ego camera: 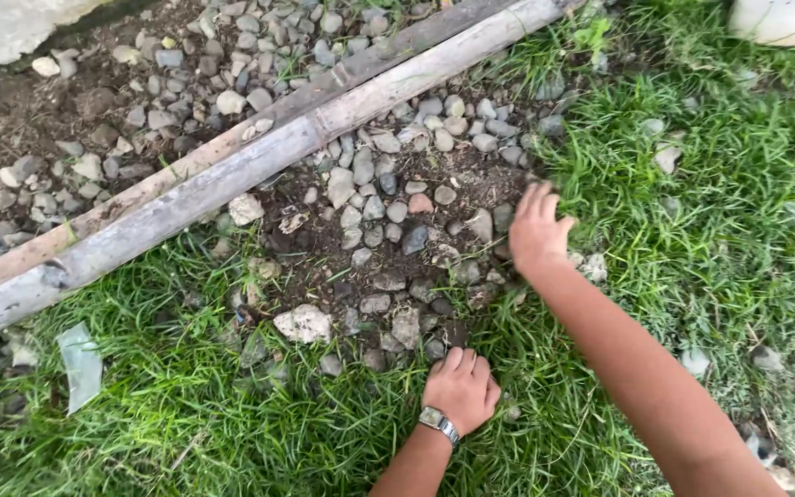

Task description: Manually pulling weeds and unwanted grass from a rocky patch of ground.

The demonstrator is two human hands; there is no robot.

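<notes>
Even, soft daylight w/ no hard shadows; faint shading only under the bamboo poles, up-left of the left hand. No glare. Grass and stones sharp mid-frame; right hand slightly motion-blurred at fingertips. Pale overexposed patch top-left corner; mild softness toward edges.

Weathered matt bamboo poles, rough grey stones (dusty), and a shiny metal wristwatch

Left hand curls knuckles-up, its fingertips hidden in grass. The bamboo poles run off both edges.
</notes>
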